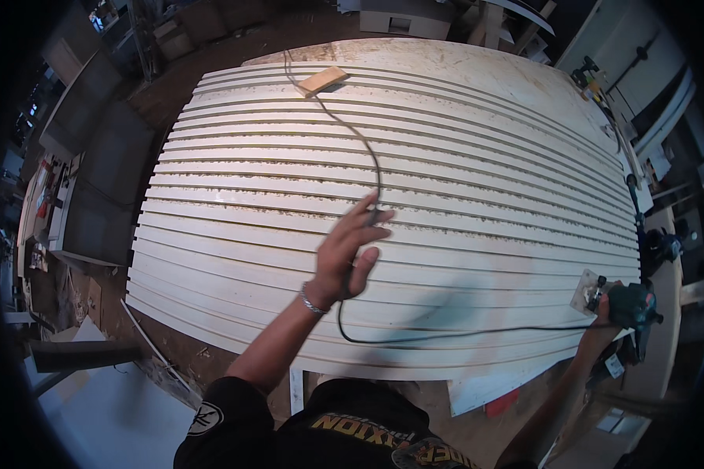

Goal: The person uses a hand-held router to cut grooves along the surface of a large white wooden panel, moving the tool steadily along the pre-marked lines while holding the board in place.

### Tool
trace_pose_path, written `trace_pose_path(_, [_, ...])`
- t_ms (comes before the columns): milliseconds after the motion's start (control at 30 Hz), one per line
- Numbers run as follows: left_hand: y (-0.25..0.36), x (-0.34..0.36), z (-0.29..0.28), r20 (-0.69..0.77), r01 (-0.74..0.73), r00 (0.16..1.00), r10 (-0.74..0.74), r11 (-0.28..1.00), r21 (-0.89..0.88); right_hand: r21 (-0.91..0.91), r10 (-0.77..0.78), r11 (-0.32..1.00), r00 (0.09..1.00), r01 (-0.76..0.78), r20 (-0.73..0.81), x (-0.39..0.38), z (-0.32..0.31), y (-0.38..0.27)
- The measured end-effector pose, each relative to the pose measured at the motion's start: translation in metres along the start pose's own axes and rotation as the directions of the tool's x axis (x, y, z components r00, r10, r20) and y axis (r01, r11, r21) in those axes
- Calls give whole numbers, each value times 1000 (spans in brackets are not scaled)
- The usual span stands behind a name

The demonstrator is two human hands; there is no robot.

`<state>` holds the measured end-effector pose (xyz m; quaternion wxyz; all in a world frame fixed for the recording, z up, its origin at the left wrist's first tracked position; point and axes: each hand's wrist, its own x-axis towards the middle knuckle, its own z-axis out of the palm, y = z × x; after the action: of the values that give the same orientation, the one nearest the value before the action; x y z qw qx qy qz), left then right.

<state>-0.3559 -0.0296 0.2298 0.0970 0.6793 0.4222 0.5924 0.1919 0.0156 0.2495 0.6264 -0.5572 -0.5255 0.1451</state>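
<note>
When checking the right side, find the router [633, 306] in the right hand [600, 319], at the near right corner of the grooved board [211, 289]. Note the motor end pointing right and the base plate [582, 293] pointing left over the board. Cannot tell whether plate and board touch. See one digit of the right hand laid along the router next to the plate, closed onto the tool; treat the other fingers as mostly hidden.

Trace the cord [378, 172] from the router leftward over the board, around a bend nearer the body than the left hand [344, 254], then past the left fingers toward the far edge, beside the wood block [323, 80]. Observe the left fingers spread, slightly blurred, well apart from the router. Cannot tell whether any pinch the cord.
</note>
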Motion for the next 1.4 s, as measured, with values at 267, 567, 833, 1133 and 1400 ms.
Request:
trace_pose_path(267, [-14,233,6,-588,-185,809,-25,938,-294,-52,-132,990,991,133,36,17,-25,24])
trace_pose_path(567, [54,122,162,133,108,988,-72,952,-287,88,-105,991,993,100,50,31,-89,71])
trace_pose_path(833, [1,-119,91,-214,621,783,-583,745,242,70,-113,992,989,107,94,27,-88,82])
trace_pose_path(1133, [111,-271,-36,31,598,544,-839,413,687,47,-419,906,879,420,227,16,14,-2])
trace_pose_path(1400, [143,-406,-287,-698,843,535,-477,235,485,89,-830,542,515,836,215,-112,145,-163])
